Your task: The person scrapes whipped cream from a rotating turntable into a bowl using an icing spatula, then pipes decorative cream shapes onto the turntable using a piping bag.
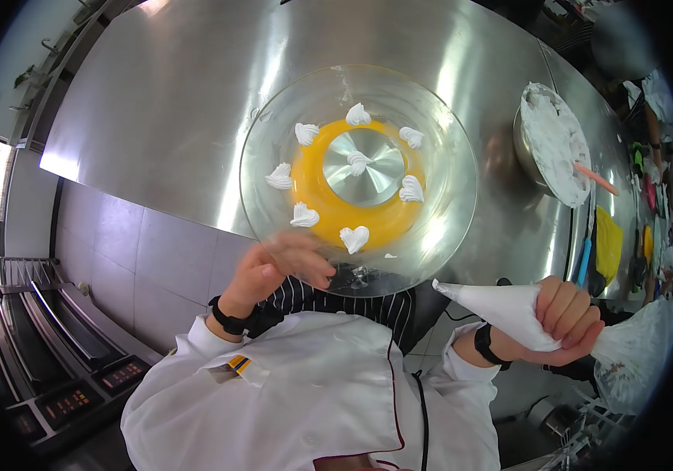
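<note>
A round clear turntable (pixel 446 196) stands at the edge of the steel table, with a yellow ring (pixel 313 196) showing through it. Several white piped cream shapes sit in a circle on its top, including a heart-shaped one (pixel 354 239) at the near side; one more cream swirl (pixel 359 162) lies at the centre. My left hand (pixel 277 267) is at the near left rim, fingers stretched out and partly blurred; whether it touches the rim I cannot tell. My right hand (pixel 568 326) is wrapped round a filled piping bag (pixel 497 308), its tip pointing left, just off the turntable's lower right rim.
A metal bowl of white cream (pixel 552 141) with an orange-handled tool (pixel 597 179) stands on the steel table (pixel 171 102) to the right. Beyond it lie a blue-handled tool (pixel 584 261) and a yellow cloth-like item (pixel 608 247). Equipment with control panels (pixel 69 400) stands lower left.
</note>
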`<state>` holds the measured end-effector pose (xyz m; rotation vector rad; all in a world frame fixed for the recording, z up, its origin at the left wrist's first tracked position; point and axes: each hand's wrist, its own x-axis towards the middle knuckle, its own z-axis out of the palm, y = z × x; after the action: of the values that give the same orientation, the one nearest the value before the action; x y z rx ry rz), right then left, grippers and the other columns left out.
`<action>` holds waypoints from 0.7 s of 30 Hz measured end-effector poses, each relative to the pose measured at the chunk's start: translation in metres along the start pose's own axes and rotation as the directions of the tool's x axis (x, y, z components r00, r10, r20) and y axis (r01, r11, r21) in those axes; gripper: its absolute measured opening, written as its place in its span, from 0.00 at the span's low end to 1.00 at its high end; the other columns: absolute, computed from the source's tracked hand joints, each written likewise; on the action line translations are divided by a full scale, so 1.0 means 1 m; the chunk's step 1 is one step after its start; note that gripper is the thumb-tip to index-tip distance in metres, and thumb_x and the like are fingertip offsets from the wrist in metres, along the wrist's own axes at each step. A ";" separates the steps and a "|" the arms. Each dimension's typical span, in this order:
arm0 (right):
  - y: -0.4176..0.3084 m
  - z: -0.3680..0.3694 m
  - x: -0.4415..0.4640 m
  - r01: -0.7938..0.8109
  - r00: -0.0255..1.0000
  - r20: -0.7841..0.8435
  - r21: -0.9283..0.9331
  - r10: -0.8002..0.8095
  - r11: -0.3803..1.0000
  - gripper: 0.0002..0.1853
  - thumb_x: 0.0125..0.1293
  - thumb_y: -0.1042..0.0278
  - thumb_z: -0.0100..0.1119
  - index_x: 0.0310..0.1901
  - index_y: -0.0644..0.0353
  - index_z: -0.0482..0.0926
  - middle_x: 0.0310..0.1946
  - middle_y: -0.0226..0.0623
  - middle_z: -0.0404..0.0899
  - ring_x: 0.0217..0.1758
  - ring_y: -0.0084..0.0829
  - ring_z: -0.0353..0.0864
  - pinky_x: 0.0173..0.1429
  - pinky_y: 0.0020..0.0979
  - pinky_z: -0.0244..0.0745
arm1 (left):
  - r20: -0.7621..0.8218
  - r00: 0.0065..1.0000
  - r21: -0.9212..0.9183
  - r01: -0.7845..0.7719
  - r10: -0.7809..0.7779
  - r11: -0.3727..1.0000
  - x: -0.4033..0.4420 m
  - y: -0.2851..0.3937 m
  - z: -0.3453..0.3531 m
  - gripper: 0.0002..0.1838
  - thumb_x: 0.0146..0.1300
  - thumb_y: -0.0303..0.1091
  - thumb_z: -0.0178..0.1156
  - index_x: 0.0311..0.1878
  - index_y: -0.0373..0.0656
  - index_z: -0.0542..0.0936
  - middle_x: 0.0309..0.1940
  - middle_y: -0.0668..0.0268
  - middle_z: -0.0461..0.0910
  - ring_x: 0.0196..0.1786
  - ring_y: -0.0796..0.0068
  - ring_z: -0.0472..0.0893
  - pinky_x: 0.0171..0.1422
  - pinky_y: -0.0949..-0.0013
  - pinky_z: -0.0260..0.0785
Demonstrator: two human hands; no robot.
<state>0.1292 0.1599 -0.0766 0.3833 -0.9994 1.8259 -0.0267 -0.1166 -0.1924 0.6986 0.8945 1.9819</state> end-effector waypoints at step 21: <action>0.002 0.001 0.001 0.064 0.997 0.035 -0.053 -0.062 0.997 0.22 0.68 0.59 0.37 0.14 0.48 0.56 0.12 0.21 0.57 0.14 0.17 0.55 0.23 0.20 0.54 | -0.162 0.986 -0.053 -0.047 0.038 0.998 0.002 0.010 0.001 0.37 0.62 0.37 0.50 0.68 0.37 0.45 0.54 0.35 0.67 0.46 0.49 0.78 0.51 0.58 0.70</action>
<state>0.1272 0.1593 -0.0759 0.4085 -1.0460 1.7373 -0.0315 -0.1184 -0.1841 0.5351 0.9216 2.1163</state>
